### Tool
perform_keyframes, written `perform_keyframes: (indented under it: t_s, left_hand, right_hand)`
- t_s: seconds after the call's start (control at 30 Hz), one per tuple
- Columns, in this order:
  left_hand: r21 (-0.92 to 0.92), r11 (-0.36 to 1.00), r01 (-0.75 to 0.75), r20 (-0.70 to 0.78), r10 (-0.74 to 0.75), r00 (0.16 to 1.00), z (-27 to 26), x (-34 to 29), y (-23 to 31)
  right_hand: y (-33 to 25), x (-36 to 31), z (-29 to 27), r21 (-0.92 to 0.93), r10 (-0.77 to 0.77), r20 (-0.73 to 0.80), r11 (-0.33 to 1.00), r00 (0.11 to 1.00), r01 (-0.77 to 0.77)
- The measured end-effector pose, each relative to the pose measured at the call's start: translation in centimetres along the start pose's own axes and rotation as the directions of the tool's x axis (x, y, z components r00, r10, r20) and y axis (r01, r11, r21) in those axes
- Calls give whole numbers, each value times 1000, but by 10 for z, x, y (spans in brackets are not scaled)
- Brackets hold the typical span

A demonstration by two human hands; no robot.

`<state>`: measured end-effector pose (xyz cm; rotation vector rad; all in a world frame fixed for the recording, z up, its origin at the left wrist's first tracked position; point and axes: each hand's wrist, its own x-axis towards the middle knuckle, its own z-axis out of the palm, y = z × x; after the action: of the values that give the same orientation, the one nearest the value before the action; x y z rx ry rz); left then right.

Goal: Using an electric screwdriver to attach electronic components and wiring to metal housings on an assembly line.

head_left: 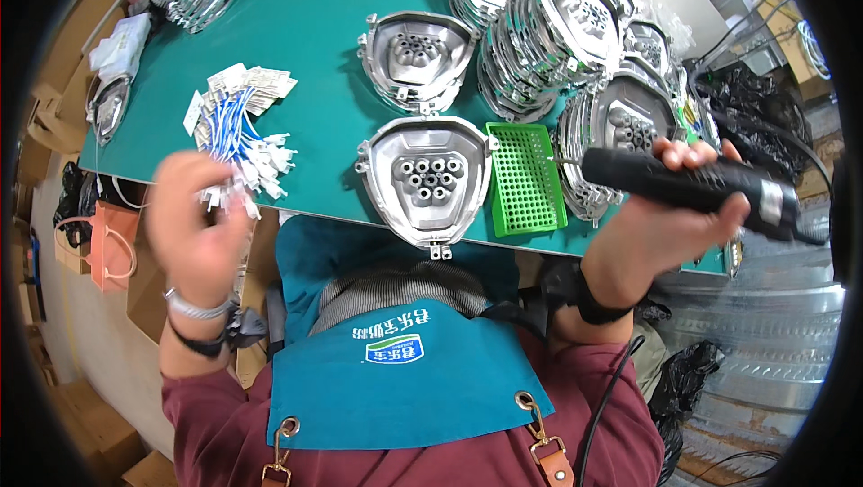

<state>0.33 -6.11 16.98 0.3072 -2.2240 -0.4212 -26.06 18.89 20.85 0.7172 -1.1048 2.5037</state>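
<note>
- Your right hand (pixel 670 217) is wrapping tight around a black electric screwdriver (pixel 692 186), thumb over the top, fingers curling beneath; you're holding it nearly level, just above the right end of the green desk (pixel 333 100).
- Its tip is pointing left, toward the green perforated tray (pixel 523 179) sitting flat by the near edge of the desk.
- A black cable is trailing off the tool's rear end to the right.
- Your left hand (pixel 193 217) is hovering blurred off the desk's near-left edge, fingers loosely bent; it's touching or just in front of the bundle of blue wires with white connectors (pixel 243 150), and whether it's pinching any of them, I cannot tell.
- That bundle is lying on the left part of the desk, paper tags fanning out at its far end.
- Dead centre, right in front of you, one silver triangular metal housing (pixel 430 179) is lying open side up, a cluster of short tubes in its middle, its near tab poking over the desk edge.
- The tray is sitting just beside it on the right, touching or nearly so.
- Behind it, a second housing (pixel 418 55) is topping a short stack.
- Off to the right and far side, leaning stacked housings (pixel 548 28) are crowding the desk.
- You're wearing a blue apron (pixel 404 379) over a maroon top, bands on both wrists.
</note>
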Motion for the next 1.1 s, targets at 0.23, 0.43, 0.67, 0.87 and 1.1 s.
perform_keyframes:
  t_s: [0.23,0.43,0.67,0.87,1.1]
  left_hand:
    - [-265,922,-284,335,364,869,89,47,67]
    - [-318,887,-336,226,415,881,103,27,70]
    - [-339,885,-320,290,422,859,101,18,62]
    - [93,985,-146,441,91,893,62,79,-18]
    - [418,904,-92,660,-232,715,52,103,-157]
  right_hand:
    - [-35,-17,11,495,165,334,807,928,-322]
    - [-23,-28,13,534,244,369,734,897,-420]
    - [-13,-35,10,562,287,402,672,869,-482]
    - [-12,-26,-1,550,244,369,720,897,-423]
    - [1,-31,-2,509,264,427,721,865,-471]
